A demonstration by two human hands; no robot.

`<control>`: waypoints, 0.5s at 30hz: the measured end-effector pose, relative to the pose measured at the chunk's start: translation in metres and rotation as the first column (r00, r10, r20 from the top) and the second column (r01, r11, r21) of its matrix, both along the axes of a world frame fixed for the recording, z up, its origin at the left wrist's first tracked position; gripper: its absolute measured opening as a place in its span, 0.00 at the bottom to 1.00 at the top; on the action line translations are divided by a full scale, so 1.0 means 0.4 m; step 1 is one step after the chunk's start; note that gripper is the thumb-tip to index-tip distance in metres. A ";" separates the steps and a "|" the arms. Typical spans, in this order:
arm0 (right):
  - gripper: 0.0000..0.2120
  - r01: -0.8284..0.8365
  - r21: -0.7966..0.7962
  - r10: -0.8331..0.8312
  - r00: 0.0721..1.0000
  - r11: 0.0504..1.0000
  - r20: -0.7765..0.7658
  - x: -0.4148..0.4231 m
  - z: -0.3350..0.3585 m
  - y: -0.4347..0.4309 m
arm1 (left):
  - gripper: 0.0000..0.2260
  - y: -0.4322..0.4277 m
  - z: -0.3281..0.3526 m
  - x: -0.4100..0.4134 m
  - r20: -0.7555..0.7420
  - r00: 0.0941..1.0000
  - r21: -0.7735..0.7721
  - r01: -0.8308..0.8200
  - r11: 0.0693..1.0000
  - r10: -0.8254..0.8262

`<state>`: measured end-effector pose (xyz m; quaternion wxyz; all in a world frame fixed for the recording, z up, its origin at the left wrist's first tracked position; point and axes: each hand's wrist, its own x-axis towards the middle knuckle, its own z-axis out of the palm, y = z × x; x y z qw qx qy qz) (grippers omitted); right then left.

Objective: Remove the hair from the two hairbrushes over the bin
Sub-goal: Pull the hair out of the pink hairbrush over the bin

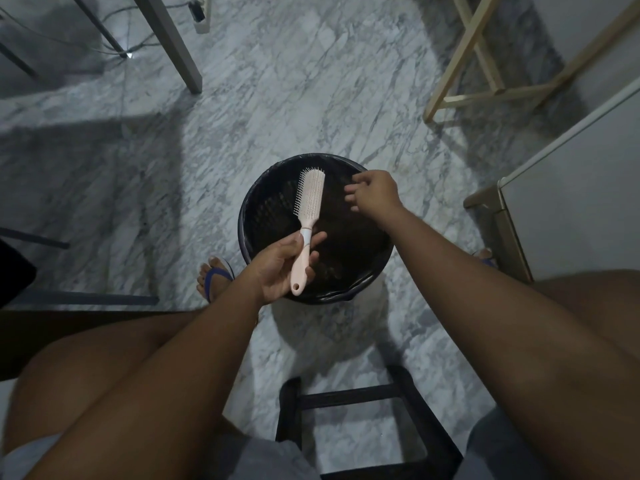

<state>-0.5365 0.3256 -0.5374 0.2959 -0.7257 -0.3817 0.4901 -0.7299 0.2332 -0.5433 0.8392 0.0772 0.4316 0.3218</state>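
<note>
A pale pink hairbrush (308,207) is held over the black bin (363,275), bristles facing left, head pointing away from me. My left hand (282,265) grips its handle. My right hand (374,194) hovers over the far right part of the bin's rim, fingers loosely pinched with dark strands of hair (353,180) at the fingertips. The bin is lined with a black bag and stands on the marble floor between my knees. Only one hairbrush is in view.
A black stool frame (346,400) sits below me. My sandalled foot (214,275) rests left of the bin. A grey table leg (173,43) and a power strip (201,12) lie at the back, a wooden frame (485,64) at back right, a white cabinet (571,188) at right.
</note>
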 end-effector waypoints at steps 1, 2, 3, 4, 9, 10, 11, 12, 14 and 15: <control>0.16 -0.012 -0.007 0.012 0.999 1.000 -0.032 -0.002 0.005 -0.002 | 0.17 -0.001 -0.001 0.001 -0.008 1.000 -0.001 0.012 1.000 -0.012; 0.20 -0.041 0.002 0.041 0.997 0.999 -0.067 -0.008 0.014 -0.008 | 0.17 -0.003 -0.001 0.003 -0.018 0.999 -0.001 0.030 1.000 -0.030; 0.26 -0.088 0.014 0.089 0.992 0.996 -0.089 -0.017 0.025 -0.013 | 0.16 -0.005 -0.002 0.007 -0.033 0.998 0.001 0.052 0.999 -0.052; 0.34 -0.157 0.023 0.159 0.985 0.987 -0.072 -0.028 0.037 -0.016 | 0.15 -0.007 -0.003 0.011 -0.054 0.996 0.007 0.077 0.997 -0.076; 0.30 -0.305 0.080 0.276 0.926 0.949 0.257 -0.084 0.040 0.007 | 0.16 -0.013 -0.007 0.031 -0.156 0.974 0.038 0.172 0.984 -0.165; 0.22 -0.263 0.091 0.228 0.932 0.961 0.281 -0.087 0.041 0.017 | 0.16 -0.014 -0.006 0.032 -0.151 0.974 0.035 0.173 0.984 -0.166; 0.16 -0.234 0.096 0.199 0.939 0.968 0.280 -0.085 0.044 0.025 | 0.15 -0.014 -0.004 0.033 -0.137 0.977 0.030 0.171 0.985 -0.166; 0.14 -0.220 0.087 0.189 0.942 0.971 0.279 -0.083 0.053 0.029 | 0.15 -0.014 -0.001 0.032 -0.120 0.979 0.024 0.169 0.985 -0.165; 0.15 -0.205 0.055 0.183 0.944 0.977 0.276 -0.078 0.070 0.033 | 0.15 -0.013 0.003 0.030 -0.093 0.981 0.015 0.172 0.985 -0.170; 0.16 -0.193 0.039 0.177 0.951 0.980 0.254 -0.074 0.073 0.037 | 0.15 -0.013 0.004 0.029 -0.085 0.981 0.014 0.176 0.984 -0.174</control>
